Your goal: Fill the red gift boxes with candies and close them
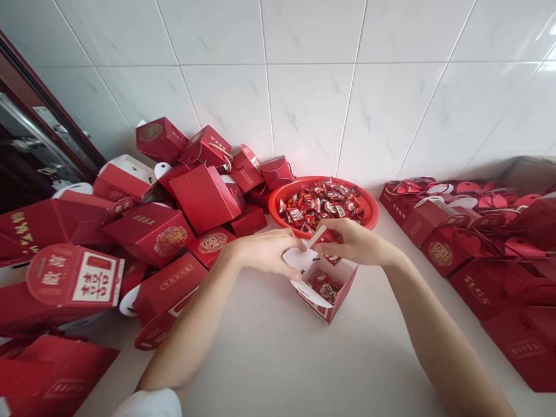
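One box (sweets inside) below hands: left gripping flap, right pinching something red

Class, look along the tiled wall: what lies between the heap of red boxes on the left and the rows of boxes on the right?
A red basket holding small wrapped packets, as the head view shows.

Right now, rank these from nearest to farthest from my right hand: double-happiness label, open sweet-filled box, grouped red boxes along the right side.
Nearest to your right hand:
1. Open sweet-filled box, just below it.
2. Grouped red boxes, along the right side.
3. Double-happiness label, far left, on a rounded red flap.
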### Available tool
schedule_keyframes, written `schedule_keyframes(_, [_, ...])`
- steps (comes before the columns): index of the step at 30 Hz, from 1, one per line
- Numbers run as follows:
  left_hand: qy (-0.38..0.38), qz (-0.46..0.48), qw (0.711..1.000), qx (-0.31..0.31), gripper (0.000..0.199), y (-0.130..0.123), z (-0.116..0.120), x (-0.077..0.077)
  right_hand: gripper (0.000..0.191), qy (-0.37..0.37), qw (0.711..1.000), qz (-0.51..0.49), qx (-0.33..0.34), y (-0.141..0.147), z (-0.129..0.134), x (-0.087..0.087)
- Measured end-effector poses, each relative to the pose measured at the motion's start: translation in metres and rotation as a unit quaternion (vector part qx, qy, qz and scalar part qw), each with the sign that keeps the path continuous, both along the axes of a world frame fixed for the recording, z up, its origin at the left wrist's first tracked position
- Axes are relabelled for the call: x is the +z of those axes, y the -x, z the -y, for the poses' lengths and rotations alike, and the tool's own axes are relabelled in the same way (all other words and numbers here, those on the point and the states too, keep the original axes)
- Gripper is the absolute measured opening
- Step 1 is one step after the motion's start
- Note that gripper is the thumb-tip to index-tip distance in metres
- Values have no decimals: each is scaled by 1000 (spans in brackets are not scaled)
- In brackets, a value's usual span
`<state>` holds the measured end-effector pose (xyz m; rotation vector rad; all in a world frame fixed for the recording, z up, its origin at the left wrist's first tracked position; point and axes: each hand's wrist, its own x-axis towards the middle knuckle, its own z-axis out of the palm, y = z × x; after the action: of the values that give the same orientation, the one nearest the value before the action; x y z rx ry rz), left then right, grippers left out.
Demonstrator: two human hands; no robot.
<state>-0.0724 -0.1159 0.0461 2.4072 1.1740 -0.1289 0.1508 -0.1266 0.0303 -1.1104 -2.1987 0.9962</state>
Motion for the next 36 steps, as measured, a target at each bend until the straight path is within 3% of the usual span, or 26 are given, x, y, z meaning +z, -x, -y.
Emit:
schedule_keyframes(4, [-1, -19, 1000, -3, 59, 1, 0, 0, 19, 67, 994, 73, 36, -1, 1, -2])
schedule_keyframes(7, [-1, -33, 999, -2, 58, 1, -1, -1, 24, 55, 994, 94, -19, -2, 1, -4])
schedule_keyframes(9, [1, -30, 1000, -1, 60, 1, -1, -1, 18, 32, 994, 95, -40, -2, 1, -4])
schedule_keyframes(12, [7, -36, 999, -3, 64, 2, -2, -1, 13, 11, 990, 138, 1, -1, 1, -3])
schedule_keyframes(18, [26, -48, 998, -20, 68, 2, 0, 2, 31, 56, 950, 279, 129, 11, 5, 0])
schedule_keyframes(27, [24, -41, 998, -52, 72, -1, -2, -4, 27, 64, 900, 414, 122, 38, 3, -9])
schedule_keyframes(32, [27, -41, 998, -47, 75, -1, -1, -6, 27, 45, 910, 398, 108, 34, 4, -10])
schedule_keyframes(36, [21, -45, 998, -45, 74, -1, 0, -7, 29, 16, 950, 294, 102, 6, 10, -4])
